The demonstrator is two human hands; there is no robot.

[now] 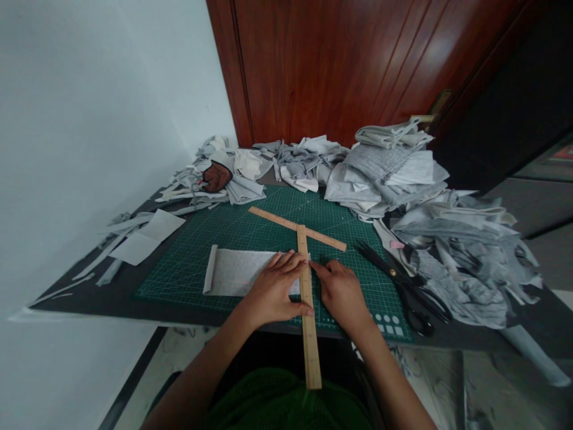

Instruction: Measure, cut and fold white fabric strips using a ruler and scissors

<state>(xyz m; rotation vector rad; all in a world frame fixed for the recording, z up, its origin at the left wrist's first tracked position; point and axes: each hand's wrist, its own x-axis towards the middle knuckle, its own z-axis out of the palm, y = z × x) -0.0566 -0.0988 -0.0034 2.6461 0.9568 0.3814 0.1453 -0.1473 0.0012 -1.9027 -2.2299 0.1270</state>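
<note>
So I've got a grey strip (239,272) lying crosswise on the green mat (179,275), left end turned up in a narrow roll or fold, right end under a wooden ruler (312,358). My left hand (277,289) is pretty much open, palm down: fingers stretched out over the strip and onto the ruler, thumb out to the side and resting on the ruler nearer me. It's pressing, not gripping. My right hand (340,289) is half curled just right of the ruler, fingertips up by its edge at the strip's end. Can't tell if there's anything pinched in those fingers.

The ruler points straight away from me, near end poking out past the table (120,298) edge, far end overlapping a 2nd ruler (273,216) that lies at a slant. Black scissors (416,289) sit to the right, blades on the mat, handles off its side. Next to them there's a messy grey heap (465,269), with a taller stack (380,173) behind. Back left: more scraps (246,185) and a brown piece (217,177) with dark trim.
</note>
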